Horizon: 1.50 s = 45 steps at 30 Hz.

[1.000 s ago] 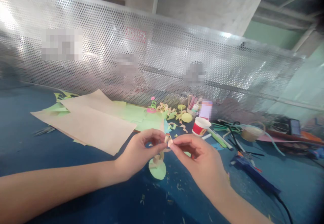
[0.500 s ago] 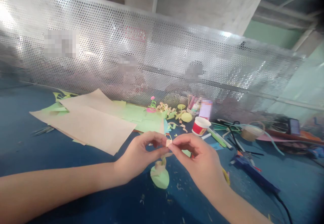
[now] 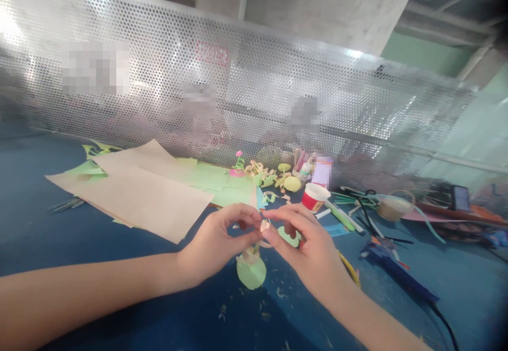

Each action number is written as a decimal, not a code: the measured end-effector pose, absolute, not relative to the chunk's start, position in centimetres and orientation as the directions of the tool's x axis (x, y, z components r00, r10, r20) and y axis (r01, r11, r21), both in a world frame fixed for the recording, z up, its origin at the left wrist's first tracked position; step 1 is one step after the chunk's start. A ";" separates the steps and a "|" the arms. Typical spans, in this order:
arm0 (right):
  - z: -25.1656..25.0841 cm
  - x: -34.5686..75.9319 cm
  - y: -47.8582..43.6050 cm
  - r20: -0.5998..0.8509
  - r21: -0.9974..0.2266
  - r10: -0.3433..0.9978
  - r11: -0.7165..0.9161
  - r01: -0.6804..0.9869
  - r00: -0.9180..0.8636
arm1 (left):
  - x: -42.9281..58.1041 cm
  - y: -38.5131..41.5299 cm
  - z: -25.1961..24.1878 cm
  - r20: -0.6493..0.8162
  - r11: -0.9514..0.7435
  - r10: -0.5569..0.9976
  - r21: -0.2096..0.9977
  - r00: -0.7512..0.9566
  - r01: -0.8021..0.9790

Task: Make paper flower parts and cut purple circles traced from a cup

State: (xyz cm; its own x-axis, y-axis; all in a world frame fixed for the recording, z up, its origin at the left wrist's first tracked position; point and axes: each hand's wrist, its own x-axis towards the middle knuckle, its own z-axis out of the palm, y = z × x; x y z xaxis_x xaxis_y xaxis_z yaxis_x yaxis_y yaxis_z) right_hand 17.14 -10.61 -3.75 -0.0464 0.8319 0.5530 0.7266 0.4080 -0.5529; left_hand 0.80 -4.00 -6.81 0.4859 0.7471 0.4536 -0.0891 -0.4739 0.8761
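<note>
A small peach paper strip point(image 3: 265, 226) sits between my fingertips above the blue table. My left hand point(image 3: 218, 240) pinches it from the left. My right hand point(image 3: 307, 240) meets it from the right, its thumb against the strip and its index finger stretched toward my left fingertips. Just below hangs or stands a pale green paper disc point(image 3: 252, 273) with a curled peach piece point(image 3: 251, 255) on top; whether it joins the strip is hidden by my fingers. Another pale green paper disc point(image 3: 289, 236) lies partly behind my right hand.
Large peach sheets point(image 3: 159, 195) overlap green paper at left. Behind my hands are curled paper scraps point(image 3: 264, 171), a pink paper flower point(image 3: 238, 163) and a red-white paper cup point(image 3: 316, 197). A blue glue gun point(image 3: 400, 269) lies right. A perforated metal screen point(image 3: 254, 86) borders the table.
My right index finger has straightened and lifted away from the thumb. The green disc below has shifted slightly up and turned to face me more. My left hand has barely moved.
</note>
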 end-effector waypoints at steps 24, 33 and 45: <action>-5.7 19.0 -8.9 0.376 -0.833 0.900 0.224 0.506 0.221 | 0.9 -2.0 -6.2 0.270 -0.217 0.851 0.962 0.450 -0.168; -7.3 18.2 -9.1 0.231 -0.768 0.972 0.207 0.606 -0.040 | 0.8 -0.6 -6.5 0.309 -0.263 0.883 0.949 0.354 -0.173; -8.4 18.3 -8.7 0.305 -0.771 0.952 0.252 0.585 -0.008 | 1.0 -1.3 -6.7 0.354 -0.340 0.817 0.933 0.455 -0.116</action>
